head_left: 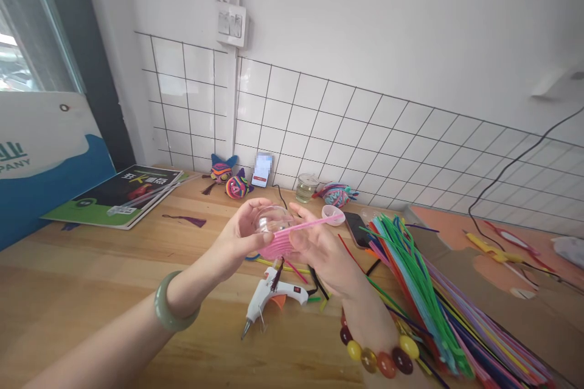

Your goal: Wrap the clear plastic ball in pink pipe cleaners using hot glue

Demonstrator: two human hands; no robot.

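Note:
Between both hands, above the table, is a clear plastic ball (272, 217) whose lower part is wrapped in pink pipe cleaner (276, 247). My left hand (241, 234) grips the ball from the left, thumb pressed on the pink rows. On the right side, my right hand (319, 249) holds the ball and the pink strand, whose free end sticks out to the upper right. A dark tassel (277, 276) hangs under the ball. Below it a white glue gun (269, 295) rests on the table, its nozzle toward the lower left.
Colourful pipe cleaners (410, 285) lie in a large bundle at right, near a dark phone (357, 230). Finished wrapped figures (238, 185), a lit phone (262, 170) and a glass (306, 187) stand along the wall. Booklets (132, 191) lie at left; a yellow tool (490, 250) lies far right.

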